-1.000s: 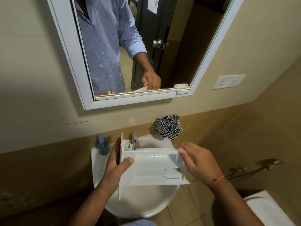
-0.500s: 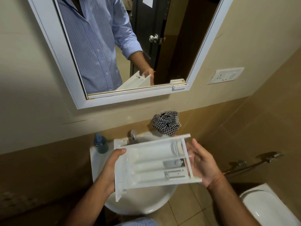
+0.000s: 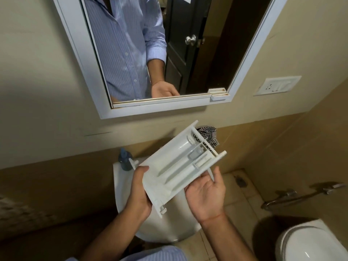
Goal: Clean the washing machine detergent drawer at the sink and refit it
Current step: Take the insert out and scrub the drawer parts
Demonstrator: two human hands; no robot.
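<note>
Detergent drawer [image 3: 177, 166]: white plastic, held in the air over the sink [image 3: 122, 185] at the centre of the frame. Long axis runs diagonally, from lower left to upper right; the compartmented open side faces the camera, the far end pointing toward the mirror's [image 3: 79, 59] lower right corner.

Left hand [image 3: 139, 193]: grips the drawer's lower left end, thumb curled over the near face, fingers hidden behind it.

Right hand [image 3: 205, 194]: palm up, fingers spread and relaxed, just below the drawer's right long edge, touching it at the fingertips.

Checked cloth [image 3: 209, 136]: partly hidden behind the drawer's upper end.

Blue bottle [image 3: 124, 161]: on the sink's left rear corner.

Toilet [image 3: 308, 242]: lower right of the frame.
</note>
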